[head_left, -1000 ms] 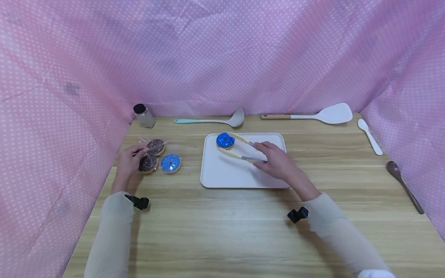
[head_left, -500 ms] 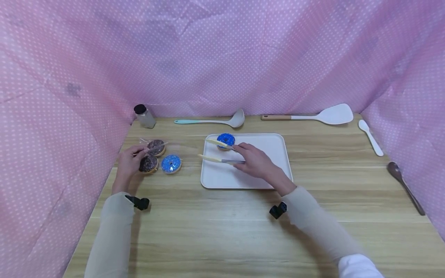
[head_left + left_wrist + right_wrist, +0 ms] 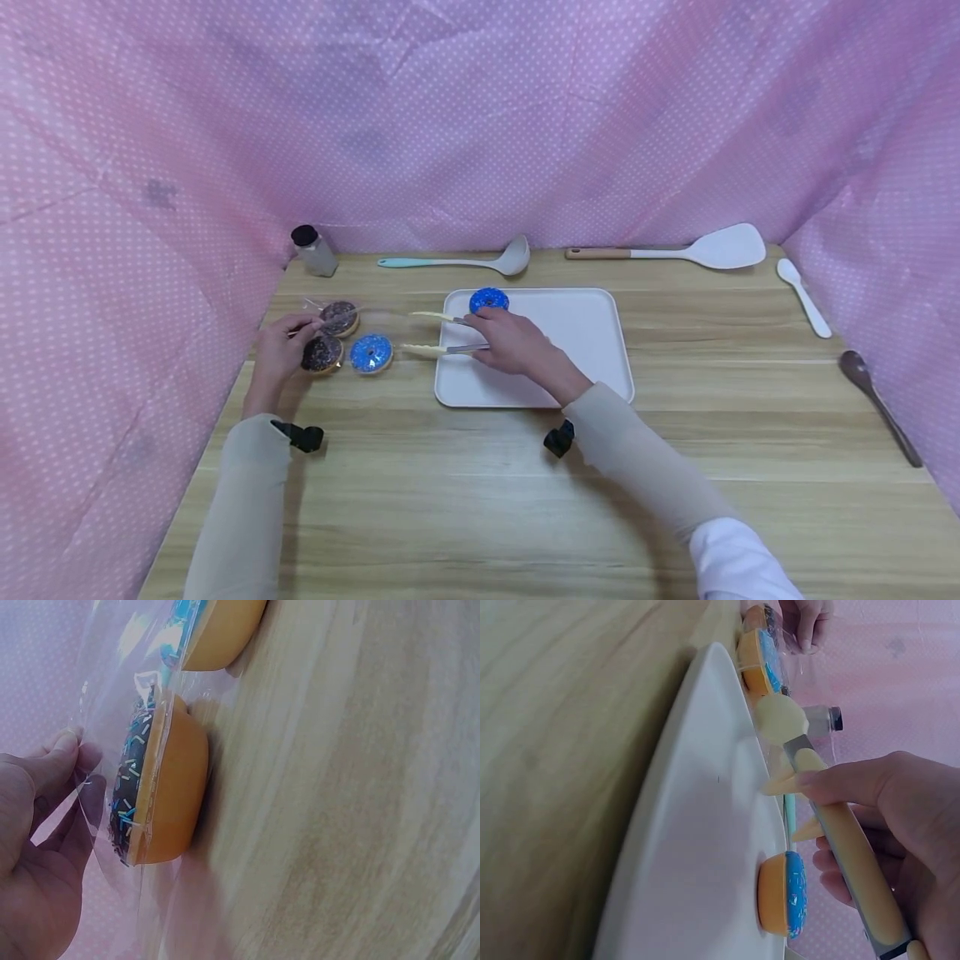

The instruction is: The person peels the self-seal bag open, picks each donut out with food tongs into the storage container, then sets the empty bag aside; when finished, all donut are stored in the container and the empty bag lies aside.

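My left hand point(image 3: 276, 350) pinches the edge of a clear plastic bag point(image 3: 101, 705) between thumb and fingers. Two chocolate donuts point(image 3: 322, 355) with sprinkles and a light blue donut point(image 3: 371, 355) lie at that bag on the table. My right hand point(image 3: 516, 343) grips a pair of tongs point(image 3: 427, 351) with cream tips, which are spread apart and hold nothing. The tips point left, just past the tray's left edge and close to the light blue donut. A darker blue donut point(image 3: 489, 299) sits on the white tray point(image 3: 585, 358), partly hidden behind my right hand.
Along the back edge stand a black-lidded jar point(image 3: 315, 252), a ladle point(image 3: 510, 258) and a white spatula point(image 3: 723, 247). A small white spoon point(image 3: 805, 297) and a dark brown spoon point(image 3: 879, 408) lie on the right. A pink dotted cloth point(image 3: 480, 125) encloses the table's back and sides.
The right hand has moved left with the tongs, off the blue donut, which stays on the tray. The left hand keeps its hold on the bag in the same place.
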Available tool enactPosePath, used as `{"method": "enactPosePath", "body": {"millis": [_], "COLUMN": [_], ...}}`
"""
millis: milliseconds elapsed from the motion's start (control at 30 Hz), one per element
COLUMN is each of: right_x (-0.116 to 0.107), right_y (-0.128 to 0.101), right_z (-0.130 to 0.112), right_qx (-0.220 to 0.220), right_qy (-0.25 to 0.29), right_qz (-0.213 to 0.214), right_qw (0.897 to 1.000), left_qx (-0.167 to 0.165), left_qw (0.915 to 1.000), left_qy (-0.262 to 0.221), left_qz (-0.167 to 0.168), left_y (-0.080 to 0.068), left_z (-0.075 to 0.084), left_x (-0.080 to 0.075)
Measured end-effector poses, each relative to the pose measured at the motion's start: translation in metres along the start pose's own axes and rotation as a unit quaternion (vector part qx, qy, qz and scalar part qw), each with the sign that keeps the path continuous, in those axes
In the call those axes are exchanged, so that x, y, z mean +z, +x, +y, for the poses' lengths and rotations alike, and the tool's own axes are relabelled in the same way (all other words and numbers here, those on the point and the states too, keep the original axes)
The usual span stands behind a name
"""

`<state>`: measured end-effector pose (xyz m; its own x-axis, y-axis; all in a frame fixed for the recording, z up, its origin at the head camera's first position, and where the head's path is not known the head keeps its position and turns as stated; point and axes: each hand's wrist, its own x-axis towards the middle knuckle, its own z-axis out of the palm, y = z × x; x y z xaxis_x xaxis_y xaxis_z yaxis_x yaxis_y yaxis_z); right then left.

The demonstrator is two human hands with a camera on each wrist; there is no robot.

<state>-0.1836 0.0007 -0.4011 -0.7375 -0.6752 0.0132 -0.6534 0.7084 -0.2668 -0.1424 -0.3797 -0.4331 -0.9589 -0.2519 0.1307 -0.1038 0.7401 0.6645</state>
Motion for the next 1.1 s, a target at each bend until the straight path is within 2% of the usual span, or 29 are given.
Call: {"method": "enactPosePath", "body": {"millis": [300,600,867,1100], "right_x": [-0.003,-0.001,0.003,0.006], "right_y": [0.014,0.026,0.035,0.035], "right_z": [-0.004,-0.001,-0.007,-0.012], "right_qx": [-0.009,-0.033,-0.043,-0.043], "right_qy": [0.024,0.048,0.058,0.053], "right_qz": [-0.056,-0.093,-0.111,-0.106], "right_qw": [0.998,0.994,0.991,0.992], "left_qx": [-0.003,-0.004,0.003,0.01], "left_qw": [1.0,0.9999,0.9999,0.9999], "left_qy": [-0.006,-0.01,-0.013,-0.012], "left_qz": [0.001,0.001,0.003,0.002], "left_y": [-0.001,0.001,0.001,0.003], "left_z": [0.002,0.004,0.004,0.001], "left_x": [0.0,0.001,0.002,0.004]}}
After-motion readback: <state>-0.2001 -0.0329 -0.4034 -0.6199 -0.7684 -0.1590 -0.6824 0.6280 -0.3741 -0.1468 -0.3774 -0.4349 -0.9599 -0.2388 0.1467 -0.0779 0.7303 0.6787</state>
